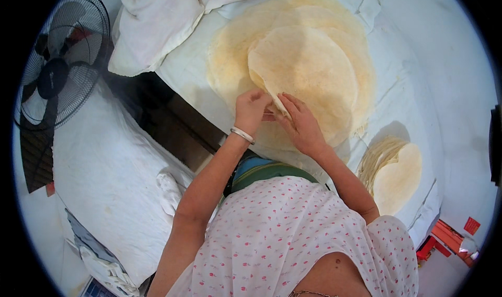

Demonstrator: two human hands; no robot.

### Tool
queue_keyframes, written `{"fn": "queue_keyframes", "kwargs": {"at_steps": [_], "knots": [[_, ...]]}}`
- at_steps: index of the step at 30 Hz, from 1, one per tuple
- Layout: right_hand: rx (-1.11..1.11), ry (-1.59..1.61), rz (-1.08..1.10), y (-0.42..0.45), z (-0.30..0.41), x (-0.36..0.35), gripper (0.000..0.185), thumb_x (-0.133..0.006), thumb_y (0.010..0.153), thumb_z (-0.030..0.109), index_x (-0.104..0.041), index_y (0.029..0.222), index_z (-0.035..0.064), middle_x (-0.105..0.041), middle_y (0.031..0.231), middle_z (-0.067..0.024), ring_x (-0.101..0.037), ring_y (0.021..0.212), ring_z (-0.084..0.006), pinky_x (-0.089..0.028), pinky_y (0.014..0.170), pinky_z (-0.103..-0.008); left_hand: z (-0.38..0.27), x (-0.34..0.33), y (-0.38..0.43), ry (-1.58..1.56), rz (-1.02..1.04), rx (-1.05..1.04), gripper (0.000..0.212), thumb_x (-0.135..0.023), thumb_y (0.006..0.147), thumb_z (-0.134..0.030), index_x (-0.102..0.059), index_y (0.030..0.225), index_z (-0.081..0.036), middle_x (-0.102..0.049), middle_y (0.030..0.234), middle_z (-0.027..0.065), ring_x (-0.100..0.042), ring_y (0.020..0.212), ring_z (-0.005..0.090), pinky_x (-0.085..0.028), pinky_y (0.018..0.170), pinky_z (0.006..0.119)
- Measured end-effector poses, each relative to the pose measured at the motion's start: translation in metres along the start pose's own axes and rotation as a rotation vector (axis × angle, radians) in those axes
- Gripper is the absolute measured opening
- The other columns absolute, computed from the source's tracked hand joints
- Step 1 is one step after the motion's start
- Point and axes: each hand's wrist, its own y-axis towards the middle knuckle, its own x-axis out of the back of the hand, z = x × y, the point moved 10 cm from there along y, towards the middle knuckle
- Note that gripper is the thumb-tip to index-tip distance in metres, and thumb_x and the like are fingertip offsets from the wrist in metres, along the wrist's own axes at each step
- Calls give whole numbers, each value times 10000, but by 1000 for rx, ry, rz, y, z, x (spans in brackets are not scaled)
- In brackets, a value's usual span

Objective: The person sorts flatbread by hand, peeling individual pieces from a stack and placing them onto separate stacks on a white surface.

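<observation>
Large round thin flatbreads (313, 66) lie stacked on a white cloth, wider yellowish sheets (231, 58) beneath a paler one. At the stack's near left edge, my left hand (253, 107) has its fingers curled by the raised rim of the upper layers; what its fingertips hold is partly hidden. My right hand (300, 124) grips that lifted edge between thumb and fingers, its palm over the sheets. A metal bangle (242, 135) circles my left wrist. To the right of my right forearm sits a pile of folded flatbreads (397, 175), the top one pale and smooth.
A black pedestal fan (53, 77) stands at the left. White bundled cloth (157, 26) lies at the back left. A second surface under white cloth (106, 167) is at my left, with a dark gap between it and the flatbreads' surface. Red items (427, 248) sit low at right.
</observation>
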Motion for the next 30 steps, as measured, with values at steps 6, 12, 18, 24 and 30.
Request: {"fn": "queue_keyframes", "kwargs": {"at_steps": [6, 12, 18, 24, 30], "knots": [[-28, -63, -88, -3, -5, 8, 549, -606, 812, 129, -442, 1315, -16, -507, 1268, -227, -497, 1165, -344, -427, 949, -378, -6, -24, -11, -311, 79, 19, 131, -560, 893, -143, -590, 913, -17, -630, 833, 81, -656, 737, 211, -564, 688, 342], [-374, 493, -254, 2, -97, 134, 320, -580, 913, 136, -564, 1186, -29, -648, 1008, -35, -569, 900, -99, -455, 823, -261, 7, -34, 9, -225, 29, -13, 173, -590, 893, -157, -566, 996, -20, -611, 840, 77, -640, 696, 199, -529, 643, 305], [-454, 681, -234, 12, -96, 162, 290, -592, 901, 126, -572, 1155, -13, -630, 1031, -17, -555, 901, -95, -442, 817, -246, -26, -9, 23, 320, -407, -587, 191, -619, 851, -111, -572, 1009, -16, -587, 800, 50, -575, 612, 143, -472, 597, 256], [-487, 720, -236, 12, -116, 159, 310, -597, 895, 120, -567, 1178, -4, -620, 1064, -24, -561, 924, -102, -451, 819, -258, 15, -36, 17, 683, -66, -412, 198, -645, 836, -135, -601, 957, 15, -617, 822, 69, -585, 602, 153, -475, 571, 266], [-558, 813, -222, 20, -124, 169, 369, -613, 882, 128, -546, 1219, -5, -623, 1097, -45, -585, 969, -132, -470, 863, -290, 106, -8, -41, 112, -35, 444, 248, -656, 842, -156, -588, 1009, 14, -635, 889, 91, -647, 667, 209, -540, 620, 325]]}}
